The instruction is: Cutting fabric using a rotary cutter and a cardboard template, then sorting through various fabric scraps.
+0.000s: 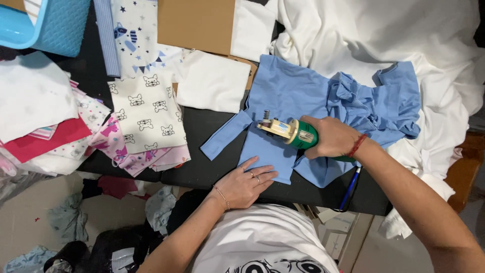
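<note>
A light blue fabric piece lies spread on the black table, bunched up toward the right. My right hand grips a green electric rotary fabric cutter whose cream-coloured head rests on the blue fabric. My left hand lies flat, fingers apart, pressing the near edge of the blue fabric against the table. A narrow blue strip of the same fabric sticks out to the left.
Several patterned and white fabric pieces are piled at left, with a red piece. A blue basket stands at the far left, cardboard at the back, white cloth at right. Scraps litter the floor.
</note>
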